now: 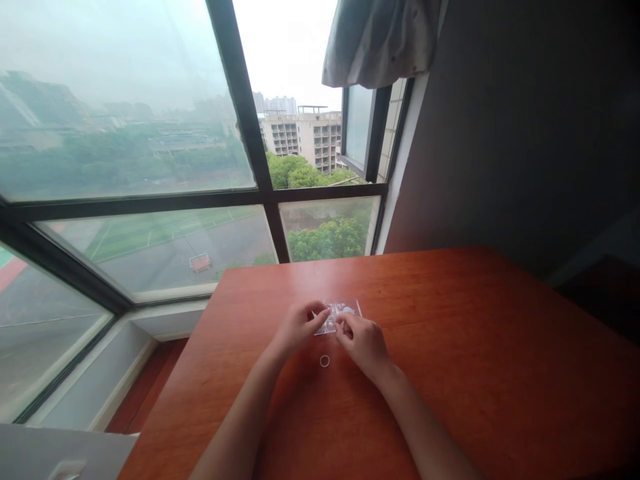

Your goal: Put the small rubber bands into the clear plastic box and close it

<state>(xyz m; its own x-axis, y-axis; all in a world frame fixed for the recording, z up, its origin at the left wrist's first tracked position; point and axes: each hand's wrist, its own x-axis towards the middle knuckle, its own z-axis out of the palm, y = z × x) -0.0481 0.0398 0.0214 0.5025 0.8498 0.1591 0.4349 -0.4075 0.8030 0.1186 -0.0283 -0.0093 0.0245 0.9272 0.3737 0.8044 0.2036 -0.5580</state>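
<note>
A: Start big. What fills my view?

B: I see a wide window (150,147) with dark frames, hazy buildings and trees beyond, and a grey curtain (380,40) bunched at the top right. A dark wall (525,120) stands on the right. Below all that, a reddish wooden surface (475,347) runs out from under me.

A: And the hands?

B: Both forearms reach in from the bottom edge and meet near the middle of the surface. My left hand (295,328) and right hand (363,340) come together over a small clear plastic packet (340,313) lying flat on the wood.

A: The grip on each side?

B: Left fingers are curled, forefinger and thumb drawn close at the packet's near left edge. Right fingers are curled too, tips pinched at the packet's near edge. Both touch it; whether either truly has hold of it, I cannot tell, it is too small.

A: Anything smaller?

B: A little pale ring (325,361) lies alone on the surface, just nearer me than the packet, between the two wrists, touching neither.
</note>
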